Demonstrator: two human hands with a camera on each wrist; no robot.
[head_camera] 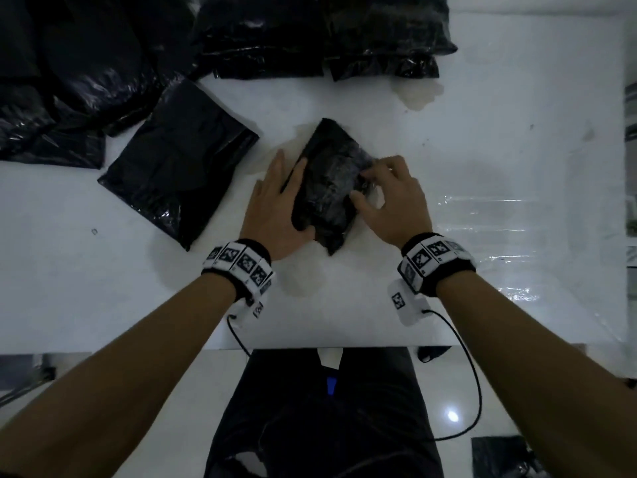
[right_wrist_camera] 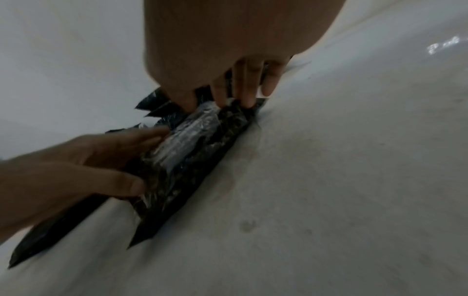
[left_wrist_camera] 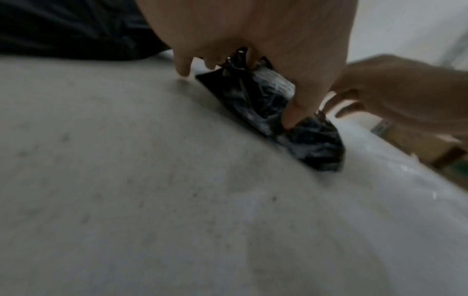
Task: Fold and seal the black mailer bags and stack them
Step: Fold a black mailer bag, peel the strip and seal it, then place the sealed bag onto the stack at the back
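A small folded black mailer bag (head_camera: 327, 188) lies slantwise in the middle of the white table (head_camera: 499, 150). My left hand (head_camera: 279, 208) lies flat along its left edge with straight fingers, and the thumb presses on the near end. My right hand (head_camera: 389, 198) has curled fingers, and its thumb and fingertips pinch the bag's right edge. In the left wrist view my left hand (left_wrist_camera: 266, 40) presses its thumb into the bag (left_wrist_camera: 316, 144). In the right wrist view my right hand (right_wrist_camera: 228, 50) has its fingertips on a shiny pale strip along the top of the bag (right_wrist_camera: 192, 144).
A larger flat black mailer bag (head_camera: 175, 160) lies to the left. A loose heap of black bags (head_camera: 69, 63) fills the far left corner, and a neater stack (head_camera: 310, 36) sits at the far middle. Shiny clear film (head_camera: 482, 215) covers the table's right part.
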